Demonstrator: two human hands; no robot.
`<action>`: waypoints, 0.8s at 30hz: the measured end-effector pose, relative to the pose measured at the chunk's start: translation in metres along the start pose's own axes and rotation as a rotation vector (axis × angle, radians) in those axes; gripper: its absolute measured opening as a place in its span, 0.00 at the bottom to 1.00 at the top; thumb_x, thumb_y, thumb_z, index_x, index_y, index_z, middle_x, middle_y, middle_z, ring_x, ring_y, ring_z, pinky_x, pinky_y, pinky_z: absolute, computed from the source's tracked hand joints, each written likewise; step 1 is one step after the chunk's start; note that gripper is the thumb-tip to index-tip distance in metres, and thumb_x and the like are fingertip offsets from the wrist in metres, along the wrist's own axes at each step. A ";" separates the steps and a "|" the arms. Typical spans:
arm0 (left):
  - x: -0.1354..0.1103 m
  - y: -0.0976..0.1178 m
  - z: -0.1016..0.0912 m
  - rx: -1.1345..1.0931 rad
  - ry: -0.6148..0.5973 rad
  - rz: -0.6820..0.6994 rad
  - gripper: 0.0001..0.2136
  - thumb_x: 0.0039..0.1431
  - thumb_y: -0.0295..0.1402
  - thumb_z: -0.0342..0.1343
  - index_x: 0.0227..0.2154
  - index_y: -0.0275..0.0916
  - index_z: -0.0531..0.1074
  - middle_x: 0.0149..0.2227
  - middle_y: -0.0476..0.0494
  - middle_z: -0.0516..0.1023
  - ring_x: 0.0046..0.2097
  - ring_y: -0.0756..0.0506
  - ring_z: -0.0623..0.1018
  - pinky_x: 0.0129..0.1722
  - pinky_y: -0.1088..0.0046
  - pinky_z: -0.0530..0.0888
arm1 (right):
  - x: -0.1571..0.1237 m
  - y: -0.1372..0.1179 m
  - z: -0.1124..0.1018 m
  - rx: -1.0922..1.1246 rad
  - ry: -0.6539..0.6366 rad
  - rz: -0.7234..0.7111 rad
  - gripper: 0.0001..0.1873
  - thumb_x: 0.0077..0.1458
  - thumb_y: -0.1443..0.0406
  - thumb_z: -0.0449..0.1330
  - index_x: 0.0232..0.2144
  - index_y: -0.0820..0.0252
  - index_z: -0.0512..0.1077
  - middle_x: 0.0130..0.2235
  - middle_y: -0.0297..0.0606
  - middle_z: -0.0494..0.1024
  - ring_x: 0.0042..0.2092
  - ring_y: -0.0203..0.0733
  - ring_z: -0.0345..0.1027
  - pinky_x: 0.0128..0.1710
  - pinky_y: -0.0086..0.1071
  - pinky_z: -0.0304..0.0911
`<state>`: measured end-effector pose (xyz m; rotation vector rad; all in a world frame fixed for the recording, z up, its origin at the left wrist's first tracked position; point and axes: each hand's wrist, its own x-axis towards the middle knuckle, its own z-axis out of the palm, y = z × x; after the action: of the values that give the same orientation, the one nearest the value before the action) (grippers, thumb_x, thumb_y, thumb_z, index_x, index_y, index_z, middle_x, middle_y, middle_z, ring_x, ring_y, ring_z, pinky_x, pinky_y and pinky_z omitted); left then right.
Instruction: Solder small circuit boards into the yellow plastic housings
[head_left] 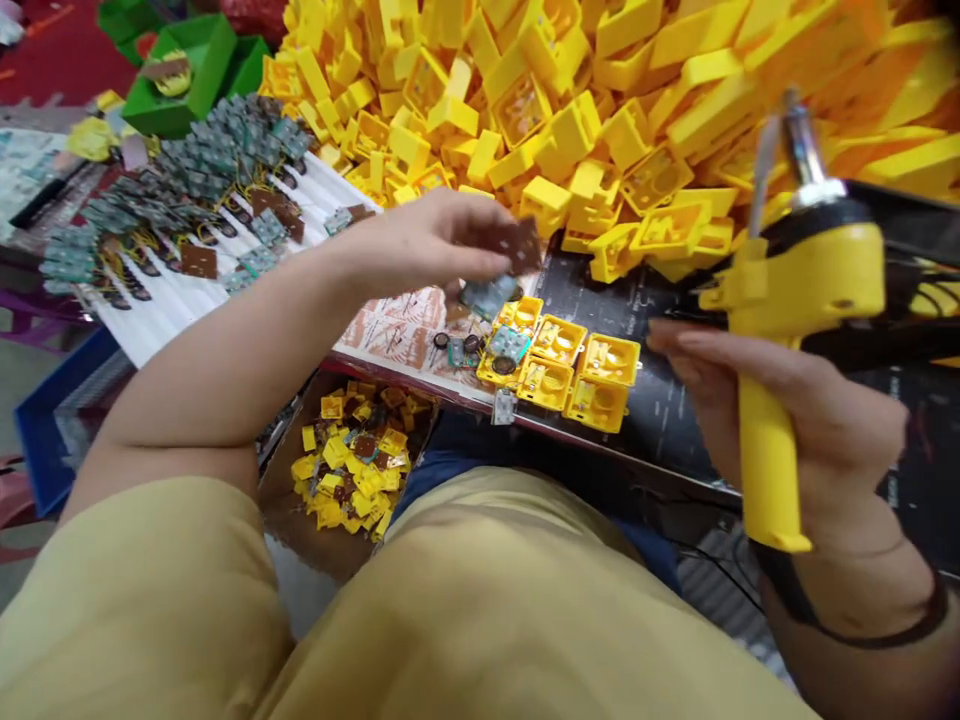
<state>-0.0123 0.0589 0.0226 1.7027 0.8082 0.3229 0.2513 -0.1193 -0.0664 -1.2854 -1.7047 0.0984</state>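
Note:
My left hand pinches a small circuit board assembly, with a brown board at the fingertips and a grey-green board hanging below. It hovers just over a cluster of open yellow plastic housings on the bench. A green board lies in one of these housings, with a round black part beside it. My right hand is wrapped round the handle of a yellow glue gun, held to the right of the housings. Its metal nozzle points upward.
A large heap of yellow housings fills the back of the black bench top. Wired circuit boards lie in rows on white corrugated sheet at left. Below is a cardboard box of yellow parts; green trays stand behind.

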 end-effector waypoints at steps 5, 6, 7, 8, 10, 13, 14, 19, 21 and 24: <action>0.021 0.013 0.051 0.426 -0.120 0.187 0.10 0.53 0.22 0.63 0.38 0.39 0.78 0.36 0.51 0.81 0.47 0.44 0.81 0.49 0.72 0.74 | 0.033 -0.015 0.011 0.088 -0.069 -0.088 0.23 0.61 0.60 0.70 0.55 0.53 0.69 0.55 0.37 0.78 0.49 0.41 0.78 0.51 0.30 0.76; 0.022 0.013 0.056 0.446 -0.112 0.203 0.11 0.52 0.22 0.63 0.39 0.39 0.77 0.35 0.51 0.80 0.48 0.43 0.81 0.51 0.71 0.74 | 0.035 -0.015 0.014 0.072 -0.067 -0.093 0.20 0.63 0.61 0.68 0.54 0.53 0.69 0.52 0.34 0.79 0.46 0.38 0.79 0.47 0.27 0.76; 0.021 0.012 0.057 0.446 -0.101 0.206 0.13 0.52 0.22 0.64 0.40 0.39 0.77 0.34 0.51 0.79 0.47 0.42 0.81 0.52 0.69 0.74 | 0.036 -0.014 0.016 0.047 -0.066 -0.083 0.17 0.64 0.63 0.67 0.53 0.53 0.69 0.49 0.32 0.80 0.43 0.36 0.79 0.44 0.24 0.75; 0.020 0.010 0.057 0.429 -0.084 0.197 0.14 0.52 0.22 0.64 0.42 0.39 0.77 0.33 0.52 0.78 0.46 0.42 0.81 0.53 0.68 0.74 | 0.035 -0.013 0.017 0.026 -0.056 -0.069 0.15 0.65 0.64 0.65 0.52 0.53 0.69 0.47 0.30 0.80 0.41 0.34 0.79 0.42 0.21 0.74; 0.016 0.004 0.049 0.384 -0.041 0.161 0.17 0.51 0.22 0.65 0.45 0.40 0.77 0.31 0.52 0.76 0.43 0.43 0.81 0.53 0.66 0.74 | 0.030 -0.008 0.016 -0.004 -0.006 -0.037 0.14 0.64 0.65 0.66 0.51 0.53 0.71 0.45 0.31 0.80 0.39 0.32 0.78 0.41 0.19 0.73; 0.009 -0.009 0.034 0.469 -0.036 0.111 0.13 0.52 0.24 0.67 0.41 0.41 0.81 0.32 0.50 0.78 0.41 0.43 0.81 0.53 0.63 0.73 | 0.021 0.001 0.016 -0.010 0.096 -0.030 0.15 0.62 0.67 0.67 0.50 0.54 0.72 0.46 0.35 0.80 0.38 0.33 0.78 0.41 0.21 0.74; 0.008 -0.013 0.032 0.563 -0.044 0.108 0.10 0.53 0.26 0.67 0.40 0.41 0.82 0.34 0.48 0.81 0.42 0.41 0.81 0.54 0.60 0.73 | 0.019 0.003 0.017 -0.001 0.128 -0.031 0.16 0.62 0.68 0.67 0.51 0.54 0.72 0.47 0.36 0.79 0.38 0.33 0.78 0.42 0.23 0.75; 0.005 -0.028 0.052 0.905 0.161 0.268 0.09 0.63 0.39 0.63 0.42 0.44 0.85 0.53 0.41 0.83 0.56 0.33 0.77 0.61 0.48 0.66 | 0.016 -0.001 0.031 0.086 0.288 -0.061 0.22 0.62 0.72 0.66 0.55 0.50 0.70 0.50 0.36 0.77 0.47 0.39 0.77 0.45 0.29 0.79; 0.006 -0.028 0.067 0.788 0.218 0.350 0.12 0.68 0.40 0.58 0.43 0.43 0.85 0.50 0.41 0.85 0.53 0.37 0.79 0.58 0.54 0.69 | 0.018 -0.007 0.036 0.103 0.351 -0.116 0.25 0.61 0.75 0.65 0.57 0.50 0.69 0.49 0.37 0.77 0.49 0.39 0.77 0.45 0.29 0.79; 0.007 -0.022 0.085 0.515 0.233 0.396 0.13 0.68 0.39 0.60 0.48 0.39 0.83 0.45 0.40 0.85 0.47 0.43 0.81 0.53 0.64 0.73 | 0.021 -0.010 0.039 0.127 0.401 -0.219 0.32 0.59 0.78 0.65 0.61 0.48 0.67 0.51 0.36 0.76 0.50 0.39 0.77 0.47 0.29 0.79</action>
<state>0.0359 0.0029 -0.0244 2.3481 0.7576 0.6334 0.2166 -0.0897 -0.0684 -0.9433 -1.4542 -0.1673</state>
